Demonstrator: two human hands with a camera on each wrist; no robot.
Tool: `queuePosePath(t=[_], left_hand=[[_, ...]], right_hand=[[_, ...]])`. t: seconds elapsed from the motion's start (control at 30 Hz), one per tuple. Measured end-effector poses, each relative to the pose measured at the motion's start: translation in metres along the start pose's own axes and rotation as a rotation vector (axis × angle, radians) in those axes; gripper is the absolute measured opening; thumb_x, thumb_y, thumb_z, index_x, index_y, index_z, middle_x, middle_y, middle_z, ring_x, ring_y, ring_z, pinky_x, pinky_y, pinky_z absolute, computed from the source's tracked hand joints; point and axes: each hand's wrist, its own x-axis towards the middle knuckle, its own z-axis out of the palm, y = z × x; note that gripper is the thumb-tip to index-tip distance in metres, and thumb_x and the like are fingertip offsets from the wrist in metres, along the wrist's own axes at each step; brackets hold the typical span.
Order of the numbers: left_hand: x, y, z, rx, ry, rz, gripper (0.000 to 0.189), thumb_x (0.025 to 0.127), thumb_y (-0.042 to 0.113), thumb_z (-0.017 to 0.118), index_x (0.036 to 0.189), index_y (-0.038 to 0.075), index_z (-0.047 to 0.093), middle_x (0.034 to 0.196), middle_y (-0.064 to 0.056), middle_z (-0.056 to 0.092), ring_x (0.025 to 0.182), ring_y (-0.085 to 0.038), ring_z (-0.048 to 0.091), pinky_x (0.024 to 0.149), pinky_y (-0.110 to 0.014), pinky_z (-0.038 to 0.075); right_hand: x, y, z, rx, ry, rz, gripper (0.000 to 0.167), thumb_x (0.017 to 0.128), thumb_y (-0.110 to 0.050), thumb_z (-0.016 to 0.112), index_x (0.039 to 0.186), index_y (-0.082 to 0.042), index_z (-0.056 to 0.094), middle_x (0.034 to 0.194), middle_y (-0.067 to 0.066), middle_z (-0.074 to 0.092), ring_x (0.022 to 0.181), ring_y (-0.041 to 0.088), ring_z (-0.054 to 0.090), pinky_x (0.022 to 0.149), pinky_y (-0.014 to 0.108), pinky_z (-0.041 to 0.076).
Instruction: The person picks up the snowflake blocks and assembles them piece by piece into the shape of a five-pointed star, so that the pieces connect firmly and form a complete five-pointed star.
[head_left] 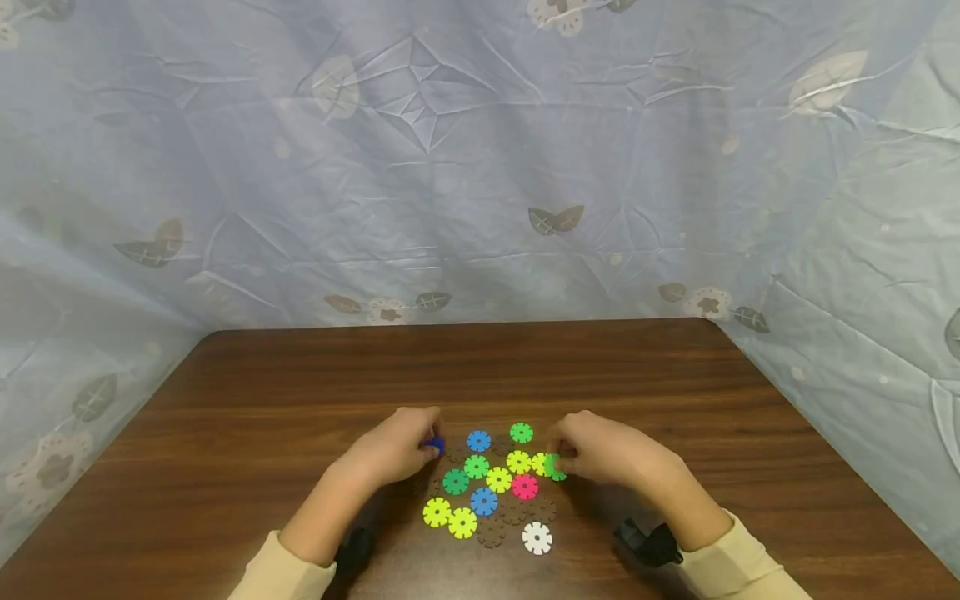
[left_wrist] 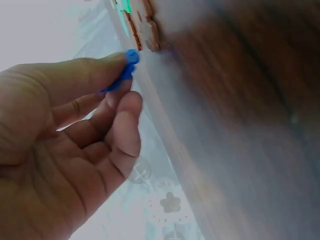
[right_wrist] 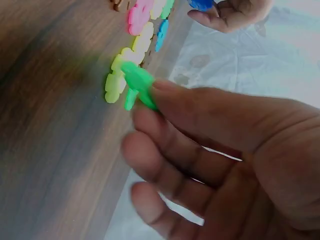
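My left hand (head_left: pixel 393 447) pinches a dark blue notched disc (left_wrist: pixel 122 75) between thumb and fingertips, at the left side of a cluster of flat notched discs. On the opposite side, my right hand (head_left: pixel 609 451) pinches a light green notched disc (right_wrist: pixel 140 82). This green disc is beside a yellow disc (head_left: pixel 541 464); whether they touch, I cannot tell. More green (right_wrist: pixel 130 99) shows just behind it in the right wrist view. Between the hands lie a pink disc (head_left: pixel 525 487), a blue disc (head_left: pixel 483 502) and a dark green disc (head_left: pixel 455 482).
Brown discs (head_left: pixel 491 532) blend into the dark wooden table (head_left: pixel 300 375). A white disc (head_left: pixel 537 538) lies nearest the front, right of two yellow-green discs (head_left: pixel 462 523). Another green disc (head_left: pixel 521 432) lies at the back. A patterned pale curtain (head_left: pixel 480 167) hangs behind the table.
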Motion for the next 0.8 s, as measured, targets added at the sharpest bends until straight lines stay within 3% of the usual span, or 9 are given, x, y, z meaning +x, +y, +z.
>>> queuePosePath(t=[0.17, 0.3, 0.4, 0.6, 0.8], left_hand=[[0.004, -0.001, -0.002, -0.098, 0.076, 0.113, 0.008, 0.102, 0.007, 0.065, 0.104, 0.003, 0.072, 0.095, -0.007, 0.073, 0.084, -0.015, 0.066, 0.072, -0.029, 0.056], [0.005, 0.003, -0.003, -0.311, 0.090, 0.164, 0.016, 0.108, 0.011, 0.057, 0.108, 0.002, 0.070, 0.091, -0.009, 0.074, 0.080, -0.015, 0.067, 0.068, -0.024, 0.056], [0.006, 0.011, -0.002, -0.499, 0.079, 0.176, 0.021, 0.110, 0.012, 0.052, 0.113, -0.002, 0.068, 0.087, -0.014, 0.075, 0.075, -0.016, 0.069, 0.069, -0.028, 0.060], [0.004, 0.024, 0.000, -0.788, 0.003, 0.159, 0.024, 0.111, 0.015, 0.052, 0.118, -0.006, 0.061, 0.083, -0.010, 0.074, 0.068, -0.010, 0.066, 0.064, -0.026, 0.057], [0.001, 0.032, -0.001, -0.905, -0.020, 0.127, 0.024, 0.111, 0.019, 0.051, 0.120, -0.002, 0.059, 0.081, -0.001, 0.073, 0.067, -0.008, 0.063, 0.058, -0.019, 0.047]], right_hand=[[0.002, -0.002, -0.002, -0.053, 0.206, -0.055, 0.013, 0.100, -0.012, 0.070, 0.088, -0.016, 0.066, 0.074, -0.009, 0.058, 0.065, 0.004, 0.048, 0.058, 0.022, 0.041], [0.003, -0.005, -0.003, 0.013, 0.393, -0.179, 0.005, 0.102, -0.014, 0.068, 0.102, -0.016, 0.073, 0.086, -0.009, 0.069, 0.071, 0.001, 0.055, 0.064, 0.021, 0.050], [0.005, -0.009, -0.002, 0.099, 0.489, -0.282, 0.008, 0.102, -0.012, 0.069, 0.106, -0.014, 0.075, 0.091, -0.004, 0.074, 0.075, 0.001, 0.060, 0.067, 0.022, 0.055], [0.008, -0.013, 0.002, 0.187, 0.606, -0.450, 0.011, 0.097, -0.004, 0.072, 0.105, -0.012, 0.075, 0.092, 0.001, 0.077, 0.076, 0.001, 0.062, 0.065, 0.025, 0.058], [0.010, -0.015, 0.004, 0.236, 0.659, -0.567, 0.017, 0.093, 0.004, 0.073, 0.104, -0.009, 0.076, 0.091, 0.004, 0.077, 0.075, 0.006, 0.065, 0.063, 0.024, 0.058]])
